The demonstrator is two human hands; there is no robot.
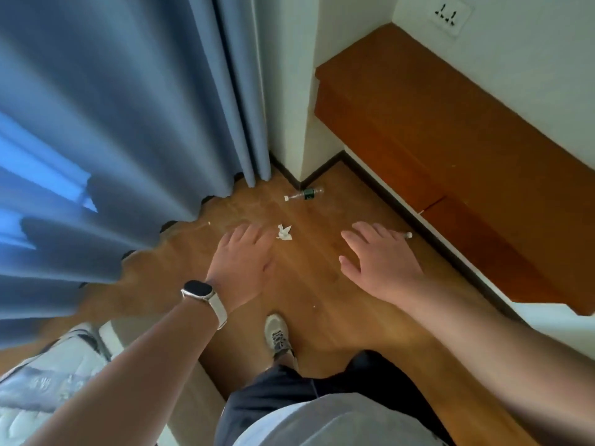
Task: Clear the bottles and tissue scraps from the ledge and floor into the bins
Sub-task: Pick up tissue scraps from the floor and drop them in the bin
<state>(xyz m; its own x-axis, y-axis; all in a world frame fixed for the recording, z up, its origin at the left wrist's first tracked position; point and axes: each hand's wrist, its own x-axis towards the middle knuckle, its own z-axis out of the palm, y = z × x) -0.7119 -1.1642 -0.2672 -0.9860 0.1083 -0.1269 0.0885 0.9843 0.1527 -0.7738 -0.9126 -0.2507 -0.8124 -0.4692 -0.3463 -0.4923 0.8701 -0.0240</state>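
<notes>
Setting: bedroom, in a home or a hotel. Evidence:
- Floor-length blue curtain (pixel 96 123), pleated, reaching the floor.
- Wood-look floor (pixel 315 284) with dark skirting (pixel 380 188).
- Plain white walls (pixel 286 75).
- Wall-mounted orange-brown wooden ledge (pixel 418 123).
- White wall socket (pixel 449 14) above the ledge.
- Quilted mattress corner (pixel 48 381), lower left.

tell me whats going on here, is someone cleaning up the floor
A person reaches toward the wooden floor with both hands open, holding nothing. The left hand is by a crumpled tissue scrap; the right hand partly hides a white-capped item. A green-labelled plastic bottle lies on its side near the wall corner. No bin is in view.
</notes>
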